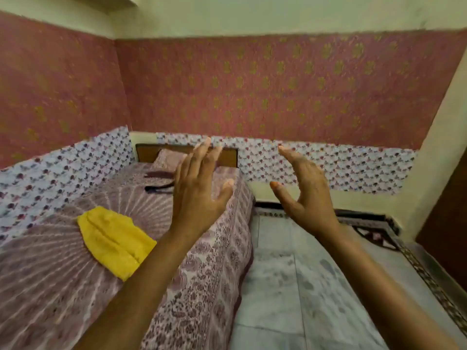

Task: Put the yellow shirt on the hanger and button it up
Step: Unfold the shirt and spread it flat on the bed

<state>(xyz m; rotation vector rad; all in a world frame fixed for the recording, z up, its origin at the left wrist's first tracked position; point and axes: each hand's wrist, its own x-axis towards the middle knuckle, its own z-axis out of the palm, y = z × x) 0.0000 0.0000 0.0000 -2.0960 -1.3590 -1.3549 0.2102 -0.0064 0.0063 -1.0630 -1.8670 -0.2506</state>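
The yellow shirt (115, 242) lies folded on the patterned bedspread at the left. A dark hanger (159, 188) lies farther back on the bed, partly hidden behind my left hand. My left hand (198, 184) is raised above the bed's right edge with its fingers straight and spread, holding nothing. My right hand (302, 190) is raised over the floor beside the bed, fingers relaxed and apart, also empty. Neither hand touches the shirt or the hanger.
The bed (207, 274) fills the left half, with a pillow (168, 159) and a wooden headboard (227, 157) at its far end. Grey tiled floor (303, 286) runs along the right. Patterned walls close the back and left.
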